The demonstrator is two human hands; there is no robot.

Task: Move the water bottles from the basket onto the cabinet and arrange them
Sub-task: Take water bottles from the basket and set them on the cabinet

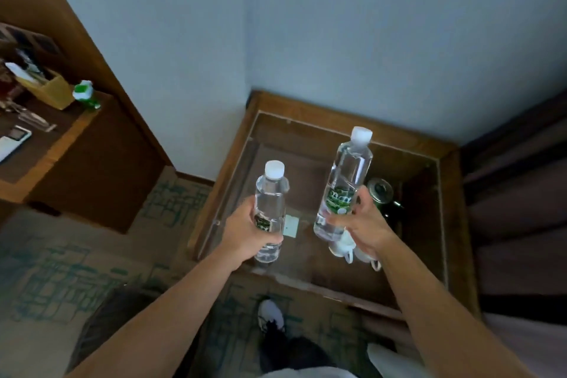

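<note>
Two bare forearms reach forward from the bottom edge, above a white shoe on the green-patterned carpet. At their ends, each hand carries one clear water bottle with a white cap over the wooden cabinet in the corner of the room.

The left hand has its fingers wrapped around the lower half of the left bottle, clamped over its label. This bottle stands close to upright above the cabinet's front left area. The right hand has its fingers and thumb closed on the right bottle at its green label. This bottle leans, with its cap tipped away toward the wall. Whether either base touches the cabinet's glassy top cannot be told.

A small white card lies on the cabinet top between the two bottles. Two white cups sit just below the right hand, and a dark green kettle sits just beyond it. Whether these rest on the glass or beneath it is unclear.

Far left, a wooden counter holds a green and white bottle, a wooden box and some blurred small items.
</note>
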